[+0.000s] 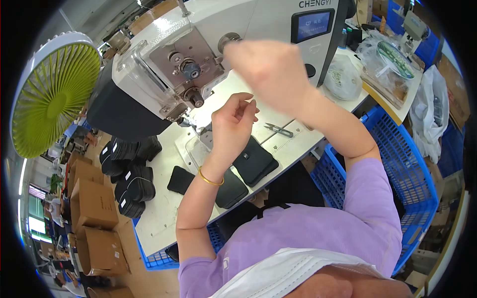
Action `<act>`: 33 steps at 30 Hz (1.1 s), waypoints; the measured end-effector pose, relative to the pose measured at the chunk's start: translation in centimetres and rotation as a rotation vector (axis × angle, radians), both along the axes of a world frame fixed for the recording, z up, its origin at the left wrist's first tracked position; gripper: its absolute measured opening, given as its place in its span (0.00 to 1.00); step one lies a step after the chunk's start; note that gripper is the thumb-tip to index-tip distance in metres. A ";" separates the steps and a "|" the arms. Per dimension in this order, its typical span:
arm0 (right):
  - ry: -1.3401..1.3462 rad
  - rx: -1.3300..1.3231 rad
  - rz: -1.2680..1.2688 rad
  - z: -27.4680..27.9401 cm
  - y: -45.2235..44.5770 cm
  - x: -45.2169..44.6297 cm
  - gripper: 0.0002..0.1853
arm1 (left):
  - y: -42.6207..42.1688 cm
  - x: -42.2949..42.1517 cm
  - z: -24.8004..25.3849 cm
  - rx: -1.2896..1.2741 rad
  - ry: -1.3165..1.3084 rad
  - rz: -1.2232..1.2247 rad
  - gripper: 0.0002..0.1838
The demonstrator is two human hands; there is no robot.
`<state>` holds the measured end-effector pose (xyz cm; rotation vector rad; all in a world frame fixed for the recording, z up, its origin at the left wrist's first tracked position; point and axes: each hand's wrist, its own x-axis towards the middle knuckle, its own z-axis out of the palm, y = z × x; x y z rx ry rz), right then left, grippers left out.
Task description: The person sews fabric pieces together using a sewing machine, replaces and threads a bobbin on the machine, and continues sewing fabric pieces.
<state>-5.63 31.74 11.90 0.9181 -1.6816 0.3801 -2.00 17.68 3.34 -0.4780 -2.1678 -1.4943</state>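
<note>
My left hand (232,121) is raised beside the needle area of a white sewing machine (263,22). Its fingers are curled together; whatever may be between them is too small to make out. Higher up, my right hand (271,72) is closed and motion-blurred, in front of the machine head near a round metal knob (229,42). Its fingertips are indistinct. Below my hands lie a black pouch (254,161) with a small snap-like dot and another flat black piece (231,189). A smaller black piece (180,180) lies left of my forearm. Thread snips (279,130) rest on the table.
Bundled black pieces (135,186) are stacked at the table's left edge. A green fan (57,97) stands at upper left. Blue baskets (402,164) flank my right side. Cardboard boxes (92,203) sit on the floor, and plastic bags (343,77) lie at right.
</note>
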 end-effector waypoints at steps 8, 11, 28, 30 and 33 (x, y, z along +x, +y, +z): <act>0.084 -0.236 0.154 -4.7 -0.6 -4.8 0.04 | -1.9 -1.1 -1.1 0.035 -0.029 0.009 0.09; 0.231 -0.245 0.277 -1.9 -1.1 -4.3 0.04 | -1.0 -1.7 0.6 0.022 -0.069 0.030 0.11; -0.533 -0.477 0.739 -0.9 -0.6 -2.8 0.06 | 3.6 -3.2 3.9 0.437 0.217 0.081 0.10; -0.554 -0.435 0.768 -3.4 0.4 -4.4 0.06 | 3.7 -3.2 4.3 0.444 0.303 0.072 0.10; -0.716 -0.689 0.718 -3.2 1.3 -4.9 0.05 | 3.5 -3.1 4.5 0.402 0.185 0.109 0.09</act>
